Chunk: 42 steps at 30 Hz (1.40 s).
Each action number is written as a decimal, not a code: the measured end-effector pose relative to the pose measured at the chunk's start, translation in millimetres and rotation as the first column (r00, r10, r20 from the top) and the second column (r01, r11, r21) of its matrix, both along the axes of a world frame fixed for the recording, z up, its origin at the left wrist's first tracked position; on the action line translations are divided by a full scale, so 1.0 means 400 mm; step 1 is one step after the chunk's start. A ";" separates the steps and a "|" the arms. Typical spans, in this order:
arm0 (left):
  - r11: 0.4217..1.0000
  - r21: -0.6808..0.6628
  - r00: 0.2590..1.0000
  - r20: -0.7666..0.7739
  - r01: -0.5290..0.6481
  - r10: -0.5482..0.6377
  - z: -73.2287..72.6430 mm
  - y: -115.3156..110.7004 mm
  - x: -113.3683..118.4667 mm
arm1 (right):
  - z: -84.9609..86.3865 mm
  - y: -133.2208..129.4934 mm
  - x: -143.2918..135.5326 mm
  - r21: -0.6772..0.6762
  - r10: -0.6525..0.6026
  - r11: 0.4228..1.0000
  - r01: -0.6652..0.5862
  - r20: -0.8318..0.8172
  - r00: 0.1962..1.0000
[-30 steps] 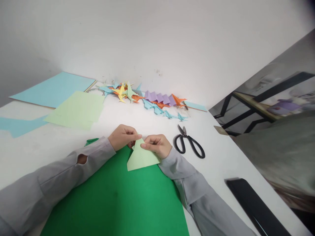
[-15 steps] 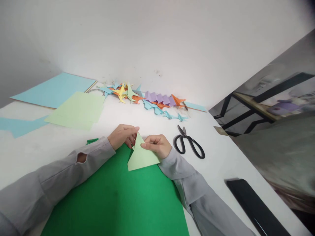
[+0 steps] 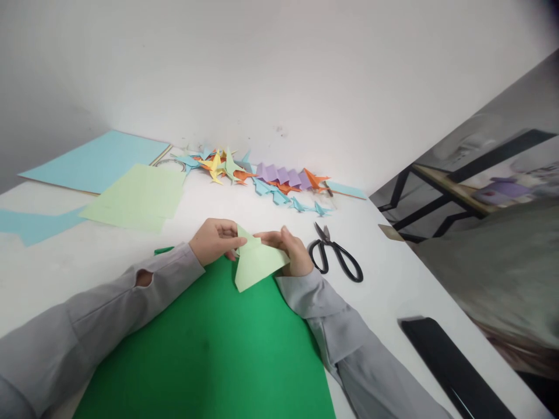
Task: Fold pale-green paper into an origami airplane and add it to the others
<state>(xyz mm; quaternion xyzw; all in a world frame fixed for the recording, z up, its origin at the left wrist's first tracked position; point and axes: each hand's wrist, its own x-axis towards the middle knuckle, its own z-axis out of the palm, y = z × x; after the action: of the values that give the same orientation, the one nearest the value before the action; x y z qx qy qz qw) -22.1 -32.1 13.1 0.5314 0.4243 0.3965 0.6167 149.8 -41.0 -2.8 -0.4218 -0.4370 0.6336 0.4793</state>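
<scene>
A folded light green paper [image 3: 258, 262] is held up over the green mat [image 3: 209, 349]. My left hand [image 3: 216, 237] pinches its upper left part, with the thumb on the front face. On the other side, my right hand [image 3: 292, 250] is behind the paper's right part, thumb raised off it and fingers partly hidden by the sheet. A pointed flap stands up at the paper's top left. Black-handled scissors [image 3: 335, 251] lie just right of my right hand.
Folded paper figures [image 3: 218, 166] and a purple pleated strip [image 3: 282, 174] line the wall. Light green sheets [image 3: 135, 198], a blue pad [image 3: 96, 160] and a blue scrap [image 3: 39, 226] lie left. A black object [image 3: 454, 366] sits front right.
The paper has turned and its lower tip has moved up and right. My left thumb has come down onto it, while my right thumb has lifted off its face.
</scene>
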 end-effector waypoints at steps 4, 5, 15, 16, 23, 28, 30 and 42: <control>0.989 0.006 0.985 0.091 -0.149 0.148 -0.009 0.003 0.001 | -0.001 0.002 0.004 0.016 -0.064 0.998 0.064 -0.044 0.997; 0.985 0.011 0.978 0.116 -0.173 0.171 -0.012 0.003 0.002 | -0.003 0.001 0.003 0.033 -0.069 0.997 0.069 -0.012 0.998; 0.996 0.011 0.994 0.057 -0.091 0.091 -0.008 -0.012 0.018 | -0.024 -0.005 -0.013 0.252 -0.175 0.963 0.099 0.299 0.938; 0.996 0.019 0.996 0.039 -0.083 0.082 -0.009 -0.011 0.017 | -0.026 -0.005 -0.012 0.256 -0.176 0.962 0.098 0.302 0.937; 0.995 0.099 0.998 -0.062 0.010 -0.004 -0.019 -0.008 0.010 | -0.025 0.003 0.005 0.264 -0.091 0.964 -0.011 0.368 0.925; 0.999 0.044 1.000 -0.021 -0.002 0.003 -0.018 -0.003 0.007 | -0.022 0.001 0.001 0.299 -0.089 0.954 -0.014 0.327 0.941; 1.000 0.017 1.000 -0.007 -0.010 0.010 -0.018 -0.002 0.007 | -0.024 -0.001 -0.003 0.301 -0.095 0.954 -0.005 0.315 0.944; 0.997 0.072 0.998 0.050 0.026 -0.029 -0.026 -0.016 0.022 | -0.013 0.014 -0.002 0.000 -0.116 0.993 0.116 0.021 0.993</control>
<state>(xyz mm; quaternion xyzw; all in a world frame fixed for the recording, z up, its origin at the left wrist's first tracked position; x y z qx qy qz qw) -13.4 -38.4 2.8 0.5485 0.3868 0.4161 0.6134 149.2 -35.6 -7.8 -0.4533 -0.4162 0.6007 0.5103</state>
